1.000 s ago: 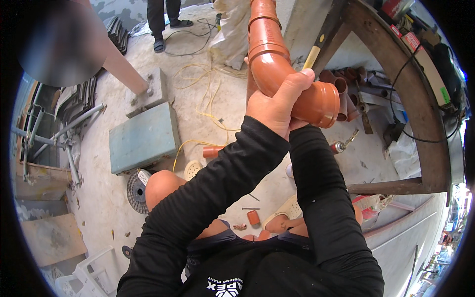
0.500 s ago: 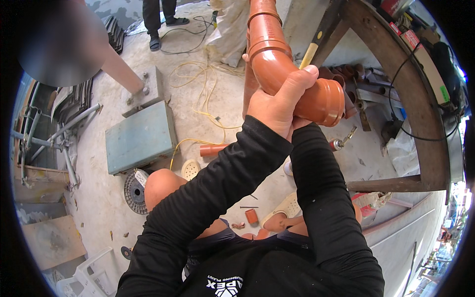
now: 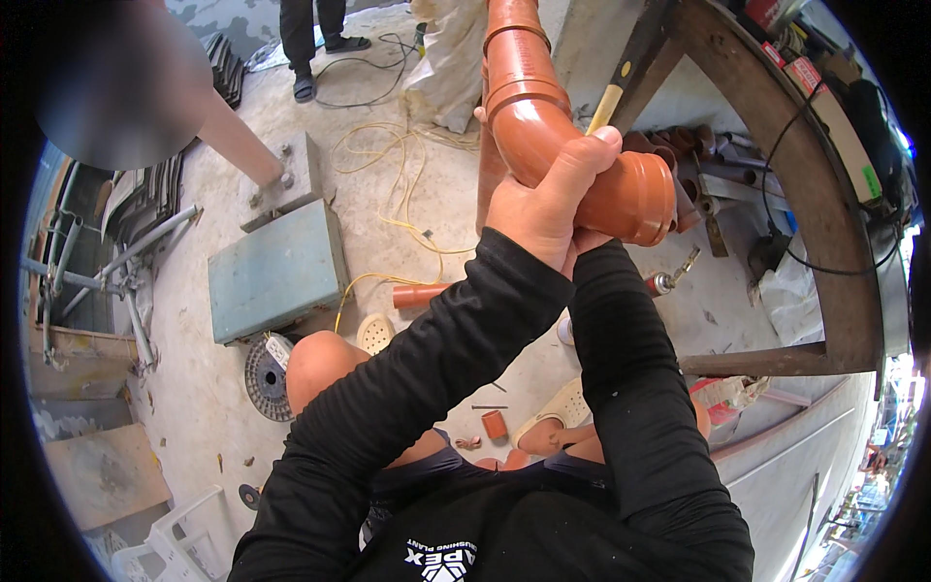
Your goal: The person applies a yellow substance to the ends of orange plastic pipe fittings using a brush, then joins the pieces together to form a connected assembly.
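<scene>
My left hand (image 3: 545, 202) is wrapped over the bend of an orange plastic pipe elbow (image 3: 529, 131), its thumb lying across the top. The elbow's wide socket end (image 3: 640, 199) points right, and a straight orange pipe (image 3: 514, 24) runs from its other end past the top of the view. Under the elbow, my right hand (image 3: 591, 240) bears the piece from below; mostly hidden, it shows only a strip near the wrist. A fingertip (image 3: 481, 114) peeks out at the pipe's left side; whose hand it belongs to is unclear. Behind the elbow stands a yellow and black handle (image 3: 611, 97).
A wooden bench frame (image 3: 824, 213) stands at right, with orange pipe offcuts beneath it. A gas torch (image 3: 669, 281) lies near my right forearm. At left are a blue-grey box (image 3: 276, 272), a yellow cord (image 3: 402, 194) and a concrete-footed post (image 3: 242, 145). A person's legs (image 3: 301, 39) stand far off.
</scene>
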Demonstrator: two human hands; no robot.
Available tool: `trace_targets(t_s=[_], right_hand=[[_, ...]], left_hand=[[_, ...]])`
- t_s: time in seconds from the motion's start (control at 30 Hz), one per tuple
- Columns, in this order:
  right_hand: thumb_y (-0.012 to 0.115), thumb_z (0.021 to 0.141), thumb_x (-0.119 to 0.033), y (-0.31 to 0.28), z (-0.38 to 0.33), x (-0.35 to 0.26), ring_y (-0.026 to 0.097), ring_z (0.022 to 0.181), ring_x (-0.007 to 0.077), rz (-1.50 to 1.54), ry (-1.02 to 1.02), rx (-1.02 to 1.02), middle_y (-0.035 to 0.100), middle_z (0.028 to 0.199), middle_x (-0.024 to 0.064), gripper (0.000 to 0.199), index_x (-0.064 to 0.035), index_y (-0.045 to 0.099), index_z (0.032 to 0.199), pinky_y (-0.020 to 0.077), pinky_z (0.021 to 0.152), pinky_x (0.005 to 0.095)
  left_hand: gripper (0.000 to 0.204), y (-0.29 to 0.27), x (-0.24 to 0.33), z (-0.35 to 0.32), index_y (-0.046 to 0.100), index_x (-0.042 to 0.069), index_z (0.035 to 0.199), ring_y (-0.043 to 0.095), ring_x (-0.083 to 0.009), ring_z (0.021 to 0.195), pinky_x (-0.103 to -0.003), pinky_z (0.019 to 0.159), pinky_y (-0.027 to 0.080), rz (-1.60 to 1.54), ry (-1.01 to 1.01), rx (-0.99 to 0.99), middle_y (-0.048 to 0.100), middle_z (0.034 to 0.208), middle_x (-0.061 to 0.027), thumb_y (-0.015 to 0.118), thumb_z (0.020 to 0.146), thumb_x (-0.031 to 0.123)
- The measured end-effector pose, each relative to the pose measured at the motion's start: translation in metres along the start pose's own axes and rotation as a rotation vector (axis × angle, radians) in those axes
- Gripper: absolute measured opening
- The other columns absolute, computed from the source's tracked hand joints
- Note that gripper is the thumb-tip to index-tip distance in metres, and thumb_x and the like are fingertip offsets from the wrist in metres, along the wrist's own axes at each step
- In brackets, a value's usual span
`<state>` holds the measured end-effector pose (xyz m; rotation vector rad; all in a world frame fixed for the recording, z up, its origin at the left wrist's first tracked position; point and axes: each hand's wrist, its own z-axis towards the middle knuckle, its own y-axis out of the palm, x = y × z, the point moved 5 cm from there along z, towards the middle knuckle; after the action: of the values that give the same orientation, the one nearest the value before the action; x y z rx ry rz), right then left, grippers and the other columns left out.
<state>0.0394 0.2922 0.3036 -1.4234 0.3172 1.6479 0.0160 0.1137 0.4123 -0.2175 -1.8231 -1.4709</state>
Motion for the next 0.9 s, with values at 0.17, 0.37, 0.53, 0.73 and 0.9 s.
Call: trace_targets(t_s=[0.17,0.37,0.53,0.73,0.9], right_hand=[[0.078,0.084,-0.034,-0.002,0.004,0.0,0.066,0.109,0.0265,0.003,-0.005,0.003,0.068,0.117,0.0159,0.068,0.0005,0.051,0.136,0.051,0.095,0.0371],[0.078,0.085,-0.033,-0.002,0.016,0.002,0.066,0.109,0.0264,0.01,-0.007,-0.003,0.068,0.117,0.0159,0.067,0.0005,0.051,0.137,0.0509,0.095,0.0371],[0.078,0.085,-0.033,0.0,0.025,-0.001,0.066,0.109,0.0263,0.033,0.004,-0.019,0.069,0.117,0.0158,0.067,0.0006,0.051,0.137,0.0509,0.095,0.0371],[0.077,0.086,-0.033,-0.005,0.035,-0.012,0.066,0.109,0.0262,0.063,-0.001,-0.03,0.069,0.117,0.0157,0.066,0.0006,0.051,0.137,0.0509,0.095,0.0371],[0.069,0.095,-0.028,-0.027,-0.007,-0.065,0.066,0.106,0.0229,0.124,-0.017,0.177,0.07,0.113,0.0143,0.045,0.0009,0.059,0.128,0.0503,0.095,0.034]], left_hand=[[0.071,-0.001,0.0,0.001,0.042,0.001,0.124,0.067,-0.0271,0.102,-0.044,0.089,0.06,0.027,0.008,0.013,0.055,0.111,-0.0152,0.08,0.078,0.04],[0.065,-0.004,0.003,0.0,0.044,0.002,0.123,0.068,-0.0234,0.094,-0.04,0.083,0.06,0.033,0.016,-0.015,0.059,0.107,-0.0128,0.077,0.082,0.039],[0.059,-0.007,0.003,0.003,0.045,0.004,0.121,0.069,-0.0212,0.091,-0.039,0.082,0.061,0.046,-0.055,0.036,0.061,0.107,-0.0108,0.077,0.084,0.036],[0.059,-0.002,0.003,0.003,0.045,0.004,0.121,0.07,-0.0218,0.092,-0.04,0.083,0.061,0.009,-0.041,0.03,0.062,0.108,-0.0112,0.076,0.085,0.038],[0.054,0.002,0.001,0.008,0.048,0.002,0.12,0.066,-0.0168,0.084,-0.032,0.068,0.059,-0.069,-0.012,0.037,0.06,0.103,-0.009,0.077,0.087,0.033]])
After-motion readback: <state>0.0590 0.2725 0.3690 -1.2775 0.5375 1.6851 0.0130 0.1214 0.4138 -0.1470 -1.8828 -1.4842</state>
